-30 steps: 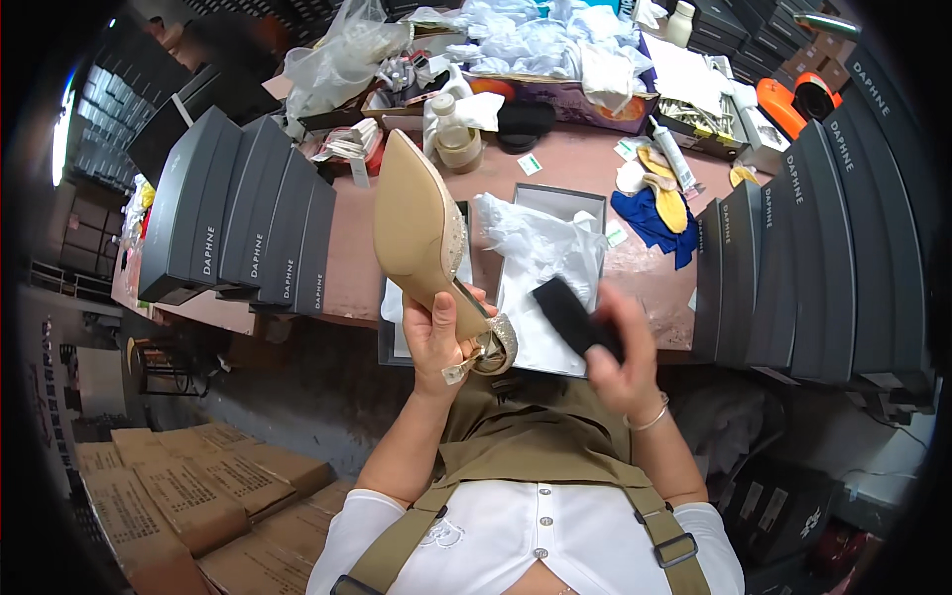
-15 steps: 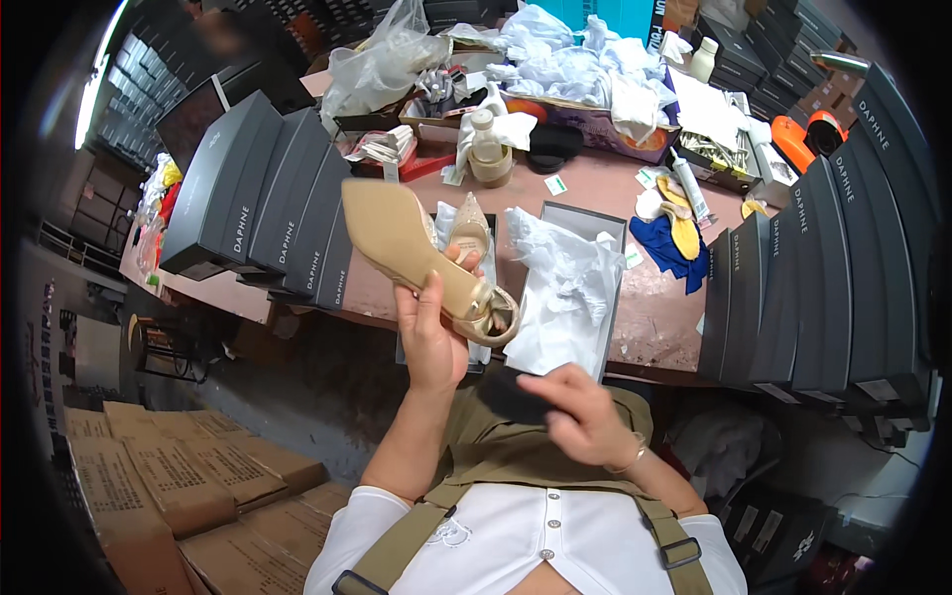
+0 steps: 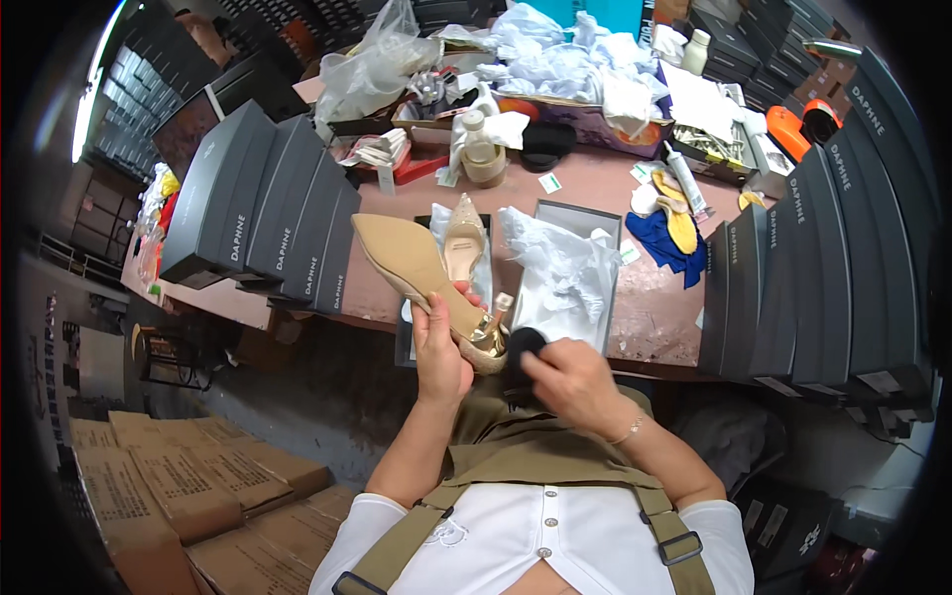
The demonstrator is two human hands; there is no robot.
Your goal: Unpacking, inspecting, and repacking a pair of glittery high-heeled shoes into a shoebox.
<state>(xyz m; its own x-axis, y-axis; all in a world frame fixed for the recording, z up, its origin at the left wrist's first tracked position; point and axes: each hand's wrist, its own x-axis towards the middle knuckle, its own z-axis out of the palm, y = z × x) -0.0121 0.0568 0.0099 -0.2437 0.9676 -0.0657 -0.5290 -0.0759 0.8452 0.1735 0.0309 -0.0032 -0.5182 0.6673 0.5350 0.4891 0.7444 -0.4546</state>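
A beige high-heeled shoe (image 3: 402,256) is held sole up in my left hand (image 3: 441,359), its pointed toe aimed away and to the left. My left fingers close around its arch, and the gold-toned heel end faces my body. A soft-looking black pad (image 3: 520,363) is pinched in my right hand (image 3: 583,389), right beside the heel end; whether it touches cannot be made out. Behind the held shoe, a matching glittery shoe (image 3: 463,240) lies insole up in an open shoebox (image 3: 405,342). White tissue paper (image 3: 560,283) fills the grey box part (image 3: 617,236) to its right.
Stacks of dark grey shoeboxes flank me, left (image 3: 223,203) and right (image 3: 833,258). Along the table's back are a bottle (image 3: 477,139), a black pad (image 3: 545,144) and a carton of crumpled tissue (image 3: 640,139). A blue cloth (image 3: 666,248) lies right; brown cartons (image 3: 188,476) stand lower left.
My right hand has brought the black pad up beside the shoe's heel end. My left hand has tilted and slightly lowered the shoe, and its heel now shows.
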